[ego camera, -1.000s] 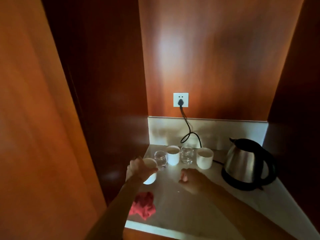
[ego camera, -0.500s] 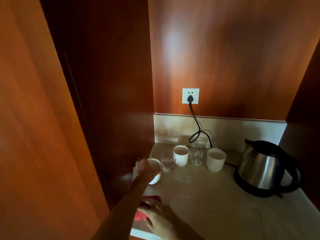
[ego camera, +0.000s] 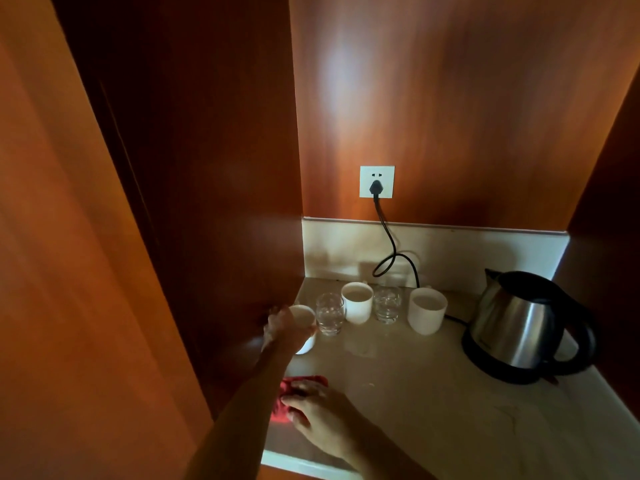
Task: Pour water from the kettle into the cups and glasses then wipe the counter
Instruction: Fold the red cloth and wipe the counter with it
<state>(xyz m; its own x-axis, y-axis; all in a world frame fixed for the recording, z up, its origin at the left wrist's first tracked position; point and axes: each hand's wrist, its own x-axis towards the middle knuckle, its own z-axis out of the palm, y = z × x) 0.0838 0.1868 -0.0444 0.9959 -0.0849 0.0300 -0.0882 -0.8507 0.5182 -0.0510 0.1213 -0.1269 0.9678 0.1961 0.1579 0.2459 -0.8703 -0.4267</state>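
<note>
My left hand [ego camera: 282,329] grips a white cup [ego camera: 304,329] at the left edge of the pale counter [ego camera: 415,393], close to the wooden side wall. My right hand [ego camera: 320,414] lies flat on a red cloth [ego camera: 292,393] near the counter's front left corner. Behind them stand a glass [ego camera: 330,313], a white cup [ego camera: 357,301], a second glass [ego camera: 387,304] and another white cup [ego camera: 426,310] in a row. The steel kettle [ego camera: 519,327] with a black handle sits on its base at the right.
A black cord [ego camera: 391,244] runs from the white wall socket [ego camera: 376,181] down behind the cups toward the kettle base. Wooden panels close the niche on the left, back and right. The counter's front edge [ego camera: 304,465] is just below my right hand.
My right hand has moved from the middle of the counter back to the front left and come down on the red cloth. My left hand has stayed on the white cup.
</note>
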